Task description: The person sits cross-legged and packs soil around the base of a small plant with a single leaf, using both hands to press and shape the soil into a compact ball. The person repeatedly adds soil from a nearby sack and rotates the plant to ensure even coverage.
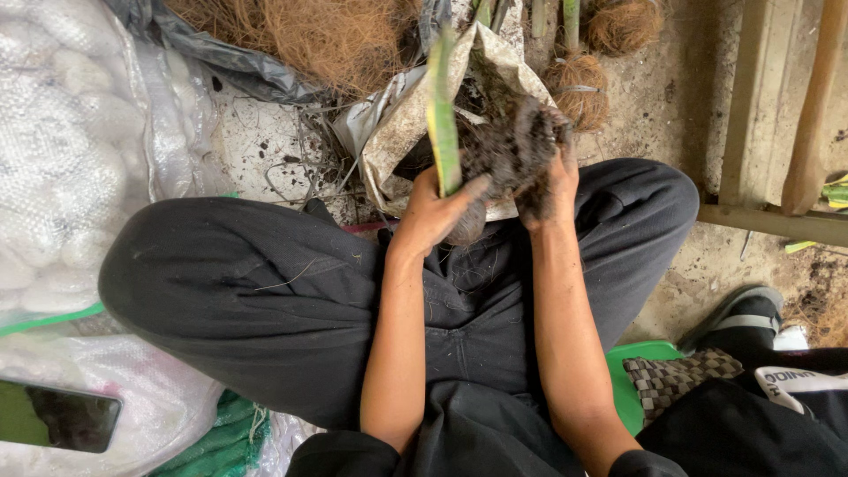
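Observation:
I sit with my knees apart in dark trousers. My left hand [435,210] grips the base of a green plant shoot [442,115] that points up and away from me. My right hand [549,187] presses a clump of dark soil and fibre [512,146] against the shoot's root end. Both hands are soiled and hold the bundle over a crumpled grey sack [397,141] that has dark soil inside it.
Brown coconut fibre [327,35] lies heaped at the top, with fibre-wrapped balls [579,93] beside it. White woven sacks [71,150] fill the left. A phone [57,415] lies at lower left. Wooden bars [808,115] stand at right. Another person's shoe [738,311] is nearby.

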